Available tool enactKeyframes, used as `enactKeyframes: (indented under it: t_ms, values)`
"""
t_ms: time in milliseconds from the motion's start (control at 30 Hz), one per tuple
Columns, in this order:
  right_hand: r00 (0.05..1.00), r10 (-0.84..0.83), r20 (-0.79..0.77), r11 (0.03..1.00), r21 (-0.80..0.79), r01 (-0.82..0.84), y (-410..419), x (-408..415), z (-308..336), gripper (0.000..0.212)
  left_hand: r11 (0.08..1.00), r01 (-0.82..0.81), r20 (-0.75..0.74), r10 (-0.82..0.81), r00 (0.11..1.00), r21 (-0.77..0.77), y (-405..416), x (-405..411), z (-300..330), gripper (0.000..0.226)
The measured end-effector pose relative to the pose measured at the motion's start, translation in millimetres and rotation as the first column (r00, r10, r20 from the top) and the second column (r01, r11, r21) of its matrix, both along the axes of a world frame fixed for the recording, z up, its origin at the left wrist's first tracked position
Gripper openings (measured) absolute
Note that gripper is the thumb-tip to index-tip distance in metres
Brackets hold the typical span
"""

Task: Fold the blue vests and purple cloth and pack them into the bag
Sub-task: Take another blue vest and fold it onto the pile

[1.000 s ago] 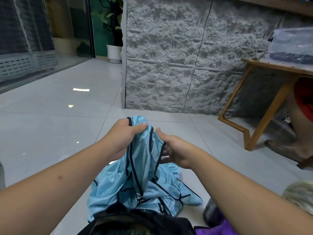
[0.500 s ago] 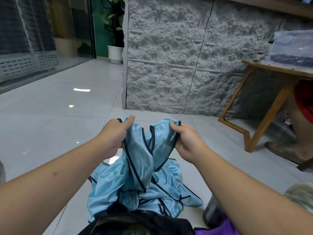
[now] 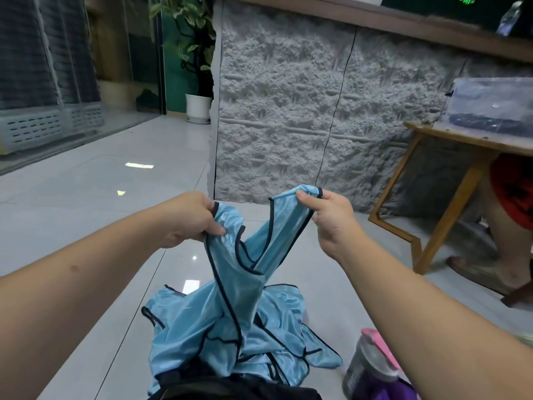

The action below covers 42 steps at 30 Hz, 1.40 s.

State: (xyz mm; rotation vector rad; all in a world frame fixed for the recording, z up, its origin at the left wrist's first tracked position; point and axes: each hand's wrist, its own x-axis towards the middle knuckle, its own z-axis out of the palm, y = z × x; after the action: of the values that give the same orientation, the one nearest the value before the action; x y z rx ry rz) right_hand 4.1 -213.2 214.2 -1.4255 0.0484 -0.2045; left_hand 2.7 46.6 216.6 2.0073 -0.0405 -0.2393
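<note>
Pale floor tiles (image 3: 86,203) carry a heap of blue vests (image 3: 274,339). One blue vest (image 3: 239,272) is lifted from it, its two straps held apart. The left hand (image 3: 189,219) has its grip pinched on one strap, knuckles up; the right hand (image 3: 328,215) pinches the other. A dark bag (image 3: 230,389) and purple cloth (image 3: 392,389) are cut off at the bottom edge.

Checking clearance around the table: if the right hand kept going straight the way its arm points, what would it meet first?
Probably the grey textured wall panel. The right hand, pinching a strap of the blue vest, points forward and slightly left, away from the wooden table. Depth is unclear.
</note>
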Motion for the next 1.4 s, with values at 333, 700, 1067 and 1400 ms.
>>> enactKeyframes:
  t_ms: [333,700,1067,1400]
  values:
    - [0.987,-0.001,0.159,0.999,0.053,-0.007,-0.4,-20.2,86.3,0.008,0.910,-0.073,0.251,0.188,0.950,-0.407,-0.8,-10.5,64.0,0.015]
    - [0.956,-0.036,0.291,0.998,0.061,0.019,-13.8,-45.4,166.3,0.012,0.861,0.062,0.509,0.239,0.827,-0.505,10.2,-30.2,138.5,0.036]
    - [0.973,-0.160,0.165,0.947,0.303,0.104,-43.0,-43.4,156.1,0.014,0.779,-0.127,0.401,0.447,0.800,-0.613,43.0,-25.7,129.8,0.018]
    - [0.985,-0.159,0.071,0.919,0.375,0.121,-51.7,-41.2,137.3,0.028,0.752,-0.124,0.369,0.451,0.813,-0.647,48.1,-17.3,119.5,0.013]
